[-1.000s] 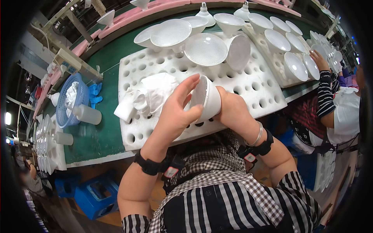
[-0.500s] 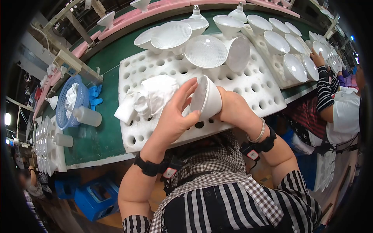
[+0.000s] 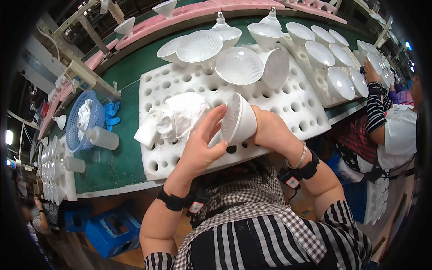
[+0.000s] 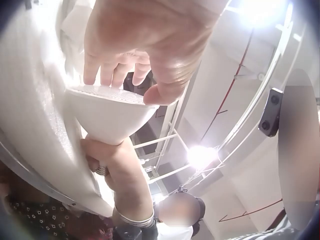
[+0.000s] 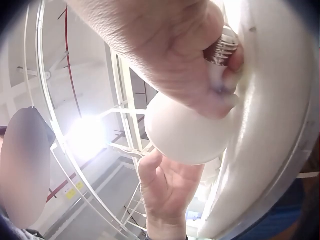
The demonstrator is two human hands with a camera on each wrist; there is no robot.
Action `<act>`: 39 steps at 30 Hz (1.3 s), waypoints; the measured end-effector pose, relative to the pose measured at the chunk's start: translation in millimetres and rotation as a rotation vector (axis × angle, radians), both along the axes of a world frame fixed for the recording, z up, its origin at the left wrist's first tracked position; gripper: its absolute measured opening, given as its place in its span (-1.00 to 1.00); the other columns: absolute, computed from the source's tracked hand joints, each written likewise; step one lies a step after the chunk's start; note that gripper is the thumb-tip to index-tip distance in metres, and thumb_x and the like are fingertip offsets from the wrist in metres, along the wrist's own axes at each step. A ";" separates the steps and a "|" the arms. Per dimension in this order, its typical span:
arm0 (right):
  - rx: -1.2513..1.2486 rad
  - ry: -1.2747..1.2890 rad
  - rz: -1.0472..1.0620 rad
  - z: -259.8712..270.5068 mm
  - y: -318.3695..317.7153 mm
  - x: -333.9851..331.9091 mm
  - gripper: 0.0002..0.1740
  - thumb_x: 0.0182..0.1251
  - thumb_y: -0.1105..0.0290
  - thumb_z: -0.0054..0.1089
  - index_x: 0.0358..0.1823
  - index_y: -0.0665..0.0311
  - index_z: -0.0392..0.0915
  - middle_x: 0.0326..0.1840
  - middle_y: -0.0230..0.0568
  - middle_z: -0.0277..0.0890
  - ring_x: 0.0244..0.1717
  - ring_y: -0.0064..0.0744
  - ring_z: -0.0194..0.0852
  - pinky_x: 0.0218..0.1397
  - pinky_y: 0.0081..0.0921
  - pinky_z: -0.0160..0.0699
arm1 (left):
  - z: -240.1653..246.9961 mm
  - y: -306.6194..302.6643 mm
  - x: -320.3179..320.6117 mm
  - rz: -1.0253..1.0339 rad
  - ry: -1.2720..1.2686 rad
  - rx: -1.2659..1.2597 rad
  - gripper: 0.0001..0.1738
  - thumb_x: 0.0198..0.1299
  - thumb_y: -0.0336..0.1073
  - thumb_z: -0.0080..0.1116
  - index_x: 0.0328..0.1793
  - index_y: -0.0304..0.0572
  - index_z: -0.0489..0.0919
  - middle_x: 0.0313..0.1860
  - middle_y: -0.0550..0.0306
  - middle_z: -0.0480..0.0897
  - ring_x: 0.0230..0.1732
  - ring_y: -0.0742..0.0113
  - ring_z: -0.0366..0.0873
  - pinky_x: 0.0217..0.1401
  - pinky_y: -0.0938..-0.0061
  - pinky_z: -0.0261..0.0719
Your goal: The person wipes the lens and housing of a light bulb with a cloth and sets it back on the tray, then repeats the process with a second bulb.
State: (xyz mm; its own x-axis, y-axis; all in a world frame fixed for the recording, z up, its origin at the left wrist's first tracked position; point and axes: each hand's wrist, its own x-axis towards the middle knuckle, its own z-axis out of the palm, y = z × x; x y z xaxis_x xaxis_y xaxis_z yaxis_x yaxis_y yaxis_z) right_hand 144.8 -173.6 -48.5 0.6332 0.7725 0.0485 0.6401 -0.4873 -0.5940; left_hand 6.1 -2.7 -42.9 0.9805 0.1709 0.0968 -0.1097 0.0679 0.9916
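Note:
A white cone-shaped reflector bulb (image 3: pixel 243 119) is held on its side over the perforated foam board (image 3: pixel 180 78), its textured lens facing left. My right hand (image 3: pixel 273 130) grips the bulb's neck; in the right wrist view its metal screw base (image 5: pixel 223 46) shows among the curled fingers. My left hand (image 3: pixel 202 146) stands at the lens side, its fingers fairly straight and spread. In the left wrist view the left hand's fingertips (image 4: pixel 120 80) are at the lens face and the thumb lies at the rim. A crumpled white cloth (image 3: pixel 182 114) lies left of the hands.
Several reflector bulbs (image 3: pixel 239 65) stand at the foam board's back edge. More fill another foam board (image 3: pixel 310 74) on the right, where another person's hand (image 3: pixel 371 72) reaches in. A blue basket (image 3: pixel 96 114), a white bottle (image 3: pixel 102 137) and a blue glove (image 3: pixel 112 112) are on the left.
The bulb and both hands sit slightly lower in the view, and the left fingers have shifted a little down along the lens. The right hand keeps its grip on the neck.

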 end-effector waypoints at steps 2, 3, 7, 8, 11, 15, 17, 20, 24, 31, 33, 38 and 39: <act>0.012 -0.007 0.007 -0.4 0.0 0.2 -0.32 -0.22 0.37 0.58 0.03 0.32 0.47 -0.27 0.07 0.66 -0.19 0.16 0.65 -0.11 -0.11 0.61 | -1.2 -1.5 -0.3 0.010 -0.013 -0.017 -0.13 0.12 -0.50 0.16 0.63 -0.26 0.18 0.57 -0.13 0.29 0.64 0.14 0.15 0.66 0.19 0.07; 0.025 -0.009 0.009 -0.7 0.0 -0.5 -0.32 -0.21 0.36 0.58 0.03 0.33 0.47 -0.26 0.07 0.66 -0.18 0.16 0.64 -0.11 -0.11 0.61 | 1.2 -2.0 0.0 0.012 -0.014 -0.016 -0.13 0.12 -0.50 0.16 0.63 -0.26 0.18 0.57 -0.13 0.29 0.64 0.14 0.15 0.66 0.19 0.07; -0.001 0.002 -0.031 -0.1 0.6 -4.8 -0.34 -0.18 0.35 0.57 0.03 0.34 0.47 -0.26 0.08 0.66 -0.18 0.16 0.64 -0.11 -0.12 0.60 | 12.8 -2.9 10.5 0.026 0.061 -0.035 -0.14 0.14 -0.45 0.18 0.63 -0.23 0.18 0.57 -0.16 0.29 0.59 0.09 0.20 0.64 0.18 0.09; 0.008 -0.003 -0.033 -0.7 0.4 -5.0 -0.34 -0.16 0.35 0.57 0.03 0.33 0.47 -0.25 0.08 0.66 -0.17 0.16 0.64 -0.10 -0.12 0.60 | 13.6 -2.9 13.0 0.033 0.073 -0.022 -0.12 0.14 -0.41 0.19 0.64 -0.19 0.17 0.58 -0.18 0.26 0.56 0.05 0.23 0.63 0.19 0.10; 0.025 0.000 -0.030 -2.8 0.4 -2.6 -0.35 -0.16 0.36 0.56 0.02 0.33 0.48 -0.23 0.07 0.66 -0.16 0.15 0.64 -0.09 -0.11 0.60 | 13.1 -4.0 17.0 0.052 0.085 -0.051 -0.13 0.15 -0.38 0.22 0.62 -0.22 0.18 0.58 -0.17 0.25 0.59 0.05 0.20 0.65 0.18 0.08; -0.004 0.041 0.005 4.1 -0.4 -0.7 -0.36 -0.20 0.41 0.54 0.02 0.31 0.48 -0.20 0.06 0.67 -0.13 0.16 0.63 -0.08 -0.11 0.59 | -4.1 1.0 7.5 -0.005 0.016 -0.118 -0.15 0.11 -0.51 0.20 0.60 -0.27 0.22 0.58 -0.06 0.27 0.65 0.14 0.11 0.68 0.19 0.00; 0.000 0.048 0.000 3.7 -0.1 -0.7 -0.36 -0.21 0.43 0.53 0.01 0.31 0.48 -0.20 0.06 0.67 -0.13 0.17 0.63 -0.08 -0.11 0.59 | -12.2 1.9 3.4 -0.054 -0.047 -0.117 -0.11 0.07 -0.54 0.21 0.61 -0.28 0.21 0.61 0.00 0.24 0.68 0.18 0.03 0.70 0.20 -0.10; -0.019 0.044 -0.011 0.3 0.7 -0.5 -0.39 -0.20 0.45 0.51 -0.01 0.31 0.48 -0.21 0.06 0.67 -0.13 0.18 0.63 -0.08 -0.10 0.59 | -10.1 -0.3 3.9 -0.038 -0.011 -0.155 -0.08 0.05 -0.56 0.22 0.62 -0.27 0.19 0.61 0.01 0.23 0.69 0.21 0.01 0.71 0.21 -0.16; 0.013 0.040 -0.034 2.2 0.3 -4.6 -0.42 -0.16 0.45 0.50 -0.01 0.32 0.47 -0.27 0.09 0.66 -0.18 0.19 0.64 -0.11 -0.10 0.60 | -5.1 -4.9 6.0 -0.005 0.002 -0.178 -0.10 0.06 -0.54 0.22 0.61 -0.28 0.21 0.60 0.01 0.24 0.67 0.20 0.04 0.71 0.22 -0.15; 0.107 -0.101 -0.070 -4.8 1.2 -15.4 -0.45 -0.08 0.37 0.50 -0.06 0.38 0.45 -0.49 0.04 0.62 -0.40 0.11 0.66 -0.31 -0.12 0.63 | 7.1 -17.8 13.8 0.124 0.015 -0.135 -0.22 0.10 -0.45 0.22 0.52 -0.29 0.31 0.48 0.02 0.38 0.57 0.19 0.21 0.65 0.20 -0.01; 0.099 -0.172 -0.095 -5.3 1.5 -19.5 -0.48 -0.06 0.38 0.47 -0.07 0.40 0.44 -0.54 0.02 0.59 -0.46 0.05 0.65 -0.36 -0.15 0.62 | 9.9 -21.4 18.5 0.147 0.026 -0.121 -0.26 0.12 -0.44 0.22 0.50 -0.28 0.34 0.45 0.02 0.41 0.55 0.19 0.25 0.63 0.20 0.05; 0.140 -0.208 -0.095 -8.9 0.9 -21.2 -0.52 -0.03 0.38 0.45 -0.10 0.40 0.44 -0.56 0.00 0.59 -0.50 0.04 0.64 -0.39 -0.17 0.60 | 10.0 -24.0 27.6 0.249 0.120 -0.041 -0.38 0.23 -0.37 0.29 0.44 -0.18 0.43 0.40 0.09 0.47 0.48 0.23 0.33 0.53 0.20 0.20; 0.160 -0.199 -0.083 -9.0 0.0 -19.9 -0.52 -0.04 0.38 0.44 -0.10 0.40 0.43 -0.56 0.00 0.59 -0.50 0.05 0.63 -0.39 -0.16 0.60 | 9.8 -22.8 27.3 0.243 0.119 -0.037 -0.38 0.23 -0.37 0.29 0.44 -0.18 0.43 0.40 0.09 0.47 0.48 0.23 0.33 0.53 0.20 0.20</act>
State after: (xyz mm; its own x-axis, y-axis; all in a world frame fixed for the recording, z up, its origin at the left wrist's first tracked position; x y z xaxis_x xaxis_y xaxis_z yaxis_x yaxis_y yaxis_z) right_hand 124.9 -173.6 -57.4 0.6601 0.6906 0.2956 0.7135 -0.4534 -0.5341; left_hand 33.5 -25.5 -33.1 0.9145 0.4036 -0.0278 -0.0095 0.0901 0.9959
